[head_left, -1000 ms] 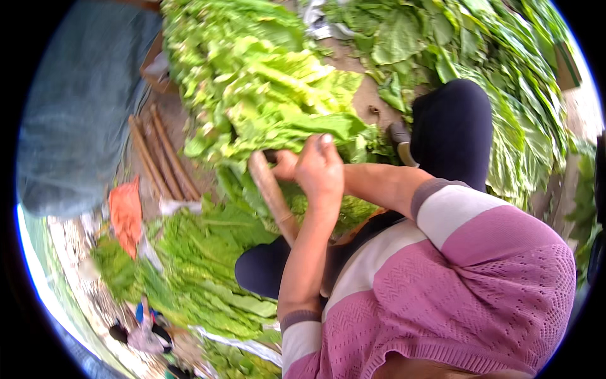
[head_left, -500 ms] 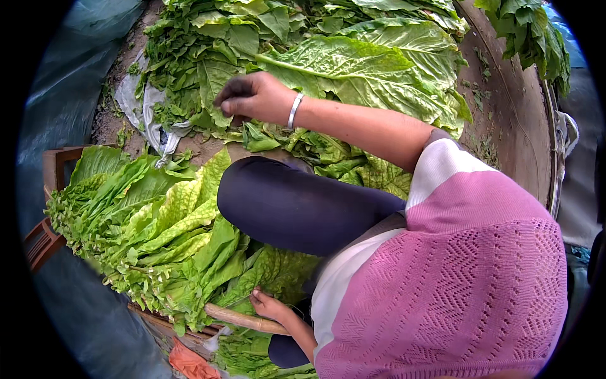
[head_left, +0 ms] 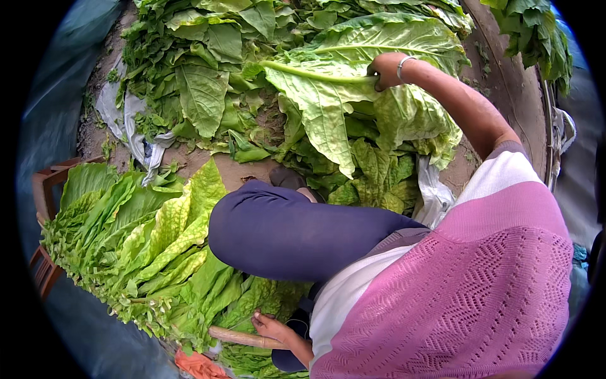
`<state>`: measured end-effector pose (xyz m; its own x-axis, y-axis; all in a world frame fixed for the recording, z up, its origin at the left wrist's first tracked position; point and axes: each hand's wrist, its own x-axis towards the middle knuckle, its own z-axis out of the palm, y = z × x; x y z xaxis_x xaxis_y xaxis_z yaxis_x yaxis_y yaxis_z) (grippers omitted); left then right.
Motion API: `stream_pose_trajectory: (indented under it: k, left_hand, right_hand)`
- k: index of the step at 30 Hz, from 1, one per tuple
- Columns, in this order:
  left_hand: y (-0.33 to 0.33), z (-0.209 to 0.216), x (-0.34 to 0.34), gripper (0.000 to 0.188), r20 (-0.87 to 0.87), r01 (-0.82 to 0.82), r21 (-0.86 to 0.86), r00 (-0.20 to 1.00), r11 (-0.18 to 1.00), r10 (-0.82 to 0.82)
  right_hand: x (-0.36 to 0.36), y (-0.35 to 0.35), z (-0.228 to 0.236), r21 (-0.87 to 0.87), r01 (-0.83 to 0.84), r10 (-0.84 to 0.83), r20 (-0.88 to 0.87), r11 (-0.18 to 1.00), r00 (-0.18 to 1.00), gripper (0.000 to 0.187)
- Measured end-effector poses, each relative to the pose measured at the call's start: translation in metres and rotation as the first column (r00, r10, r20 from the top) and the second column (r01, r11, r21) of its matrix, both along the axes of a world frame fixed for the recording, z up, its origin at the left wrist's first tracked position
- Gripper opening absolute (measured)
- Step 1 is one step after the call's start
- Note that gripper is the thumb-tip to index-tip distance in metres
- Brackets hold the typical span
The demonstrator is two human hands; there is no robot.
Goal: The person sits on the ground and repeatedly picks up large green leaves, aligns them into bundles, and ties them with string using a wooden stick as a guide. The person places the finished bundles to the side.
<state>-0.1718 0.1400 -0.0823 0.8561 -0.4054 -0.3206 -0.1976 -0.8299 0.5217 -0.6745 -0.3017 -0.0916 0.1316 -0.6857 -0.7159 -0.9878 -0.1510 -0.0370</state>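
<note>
My right hand [head_left: 386, 71], with a metal bangle at the wrist, is closed on the thick pale midrib of a large green tobacco leaf [head_left: 319, 104]. The leaf hangs above a pile of similar leaves [head_left: 205, 95], its stalk end pointing left. Low in the picture, my left hand [head_left: 270, 326] is closed, finger and thumb pinching a thin string that runs toward the leaves. A wooden stick [head_left: 243, 338] lies under that wrist. Beside it, tobacco leaves [head_left: 167, 243] lie in a packed row, their stalk ends at the lower left.
My bent knee [head_left: 284, 230] lies between the leaf row and the pile. A brown wooden frame [head_left: 43, 196] stands at the left, near dark plastic sheeting [head_left: 60, 107]. An orange cloth or bag [head_left: 199, 366] lies at the bottom. More leaves [head_left: 536, 38] hang at the upper right.
My right hand has moved right and slightly up from the pile's near left, and now grips a leaf, whose blade is lifted and droops. My left hand stays nearly in place.
</note>
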Motion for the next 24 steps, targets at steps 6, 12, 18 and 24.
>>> stream_pose_trajectory:
  k: [6,12,18,24]
  left_hand:
    - [-0.012,-0.006,-0.003,0.030,0.038,-0.067,-0.019,0.997,0.998,0.067]
    - [-0.019,-0.004,-0.004,0.028,-0.007,-0.071,-0.105,0.997,0.992,0.071]
    - [-0.024,-0.003,-0.009,0.026,-0.098,-0.166,-0.126,0.983,0.978,0.154]
    - [-0.007,-0.010,-0.003,0.025,-0.081,-0.250,-0.166,0.967,0.954,0.240]
  right_hand:
    - [0.002,-0.007,0.001,-0.276,-0.096,0.087,-0.045,0.956,0.995,0.033]
    - [0.108,0.049,-0.147,-0.444,-0.103,0.057,-0.116,0.890,0.992,0.029]
    - [0.082,0.042,-0.079,-0.567,0.366,-0.320,0.184,0.738,0.929,0.032]
    - [0.027,-0.062,-0.013,-0.193,-0.093,0.166,0.409,0.977,0.897,0.032]
